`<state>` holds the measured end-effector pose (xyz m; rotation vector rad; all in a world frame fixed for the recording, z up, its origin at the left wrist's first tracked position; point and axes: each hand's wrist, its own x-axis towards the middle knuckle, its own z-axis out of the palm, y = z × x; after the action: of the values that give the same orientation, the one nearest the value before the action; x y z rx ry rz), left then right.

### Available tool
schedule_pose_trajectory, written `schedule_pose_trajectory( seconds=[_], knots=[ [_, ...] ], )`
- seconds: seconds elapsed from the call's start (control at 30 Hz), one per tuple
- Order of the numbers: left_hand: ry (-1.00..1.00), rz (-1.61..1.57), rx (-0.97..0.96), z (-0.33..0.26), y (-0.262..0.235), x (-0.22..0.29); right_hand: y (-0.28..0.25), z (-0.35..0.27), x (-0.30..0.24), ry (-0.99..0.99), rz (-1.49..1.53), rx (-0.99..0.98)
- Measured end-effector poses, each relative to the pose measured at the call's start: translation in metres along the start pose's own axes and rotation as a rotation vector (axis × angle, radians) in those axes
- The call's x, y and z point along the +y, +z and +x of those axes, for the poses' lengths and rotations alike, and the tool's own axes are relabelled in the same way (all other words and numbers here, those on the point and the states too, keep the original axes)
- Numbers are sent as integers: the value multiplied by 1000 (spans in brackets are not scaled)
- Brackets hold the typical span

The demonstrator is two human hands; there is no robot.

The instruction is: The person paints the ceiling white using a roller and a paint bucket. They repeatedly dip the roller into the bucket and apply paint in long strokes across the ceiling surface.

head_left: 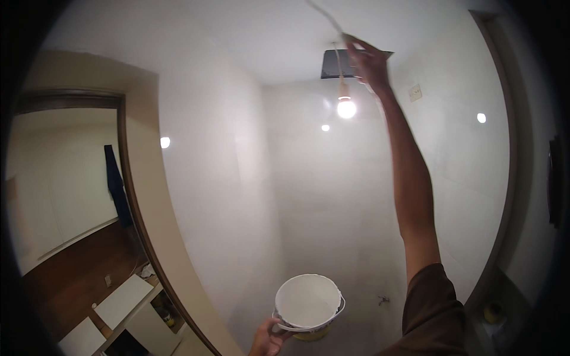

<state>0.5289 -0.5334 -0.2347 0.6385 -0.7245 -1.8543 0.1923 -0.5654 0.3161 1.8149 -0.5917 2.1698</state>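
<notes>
At the lower middle, my left hand (269, 339) is closed on the near left rim of a white bucket (309, 279). The bucket has a wire handle and a yellow band low on its side; its inside looks white. My right arm is stretched up to the white ceiling (267, 29). Up there my right hand (369, 62) is closed around a thin grey blade-like tool (323, 15), seen nearly edge-on against the ceiling. Its grip is hidden by my fingers, and its exact kind is unclear.
A lit bulb (346, 108) hangs on a cord beside my right hand, before a dark square ceiling opening (330, 64). Pale walls enclose the space. A small tap (383, 300) sticks out low down. Left, a brown door frame (132, 196) opens onto white cabinets (65, 184).
</notes>
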Motion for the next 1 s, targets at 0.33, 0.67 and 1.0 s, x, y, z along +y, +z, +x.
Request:
schedule_pose_trajectory(
  seconds=[0.33, 0.67, 1.0],
  knots=[
    [-60, 36, -82, 34, 1, 7, -57, 22, -9, 128, -37, 59],
    [-42, 91, -246, 73, -6, -19, -232, 45, -13, 49, 46, 488],
    [-117, 19, -40, 46, 31, -11, -207, 51, 24, 21, 59, 629]
  ],
)
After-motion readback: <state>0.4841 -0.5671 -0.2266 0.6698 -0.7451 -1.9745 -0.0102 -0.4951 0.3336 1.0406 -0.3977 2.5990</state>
